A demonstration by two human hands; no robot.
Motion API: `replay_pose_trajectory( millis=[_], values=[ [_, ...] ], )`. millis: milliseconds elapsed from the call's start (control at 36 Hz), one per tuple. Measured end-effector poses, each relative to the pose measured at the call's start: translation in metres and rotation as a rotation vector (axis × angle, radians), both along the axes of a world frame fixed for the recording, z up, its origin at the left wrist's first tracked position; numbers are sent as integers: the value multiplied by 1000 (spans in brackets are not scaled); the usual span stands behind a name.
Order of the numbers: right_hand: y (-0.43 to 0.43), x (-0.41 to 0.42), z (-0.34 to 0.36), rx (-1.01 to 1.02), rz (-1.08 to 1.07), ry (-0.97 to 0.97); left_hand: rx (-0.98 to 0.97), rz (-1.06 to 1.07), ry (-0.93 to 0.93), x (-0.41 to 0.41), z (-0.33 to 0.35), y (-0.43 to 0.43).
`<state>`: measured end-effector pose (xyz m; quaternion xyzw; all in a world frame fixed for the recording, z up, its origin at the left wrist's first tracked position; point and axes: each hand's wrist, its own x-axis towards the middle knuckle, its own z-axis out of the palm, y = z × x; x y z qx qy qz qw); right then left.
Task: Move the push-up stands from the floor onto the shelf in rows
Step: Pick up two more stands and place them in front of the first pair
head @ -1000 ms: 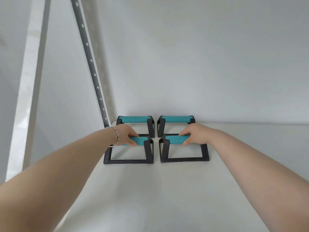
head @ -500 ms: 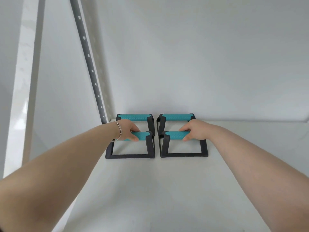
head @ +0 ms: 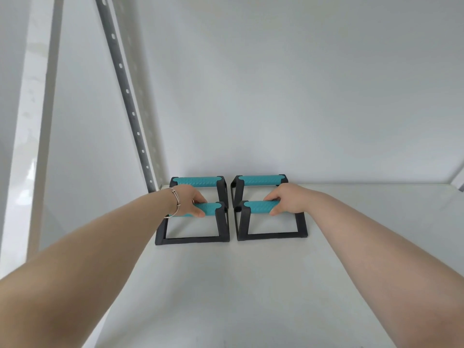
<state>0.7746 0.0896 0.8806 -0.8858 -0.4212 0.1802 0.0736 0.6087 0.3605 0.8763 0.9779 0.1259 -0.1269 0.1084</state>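
Note:
Several black push-up stands with teal grips stand on the white shelf (head: 251, 285) in two rows. The back left stand (head: 195, 181) and back right stand (head: 259, 180) sit against the rear wall. Directly in front of them rest the front left stand (head: 221, 222) and the front right stand (head: 261, 206), their bases flat on the shelf. My left hand (head: 189, 203), with a bracelet at the wrist, is closed around the front left stand's teal grip. My right hand (head: 288, 200) is wrapped around the front right stand's grip.
A grey perforated shelf upright (head: 125, 96) rises at the back left corner, close to the left stands. A white post (head: 32, 109) stands further left. The white wall (head: 301, 96) closes the back. Another upright's edge (head: 458, 179) shows at far right.
The two front stands moved further back toward the rear row and now sit close behind it. Both hands stayed on the grips throughout.

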Motion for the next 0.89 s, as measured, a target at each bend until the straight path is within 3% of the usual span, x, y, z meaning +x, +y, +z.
replay_pose_trajectory(
  millis=[889],
  values=[
    [0,-2,-2,2,-20,-34,27,19,13,-2,5,-7]
  ],
)
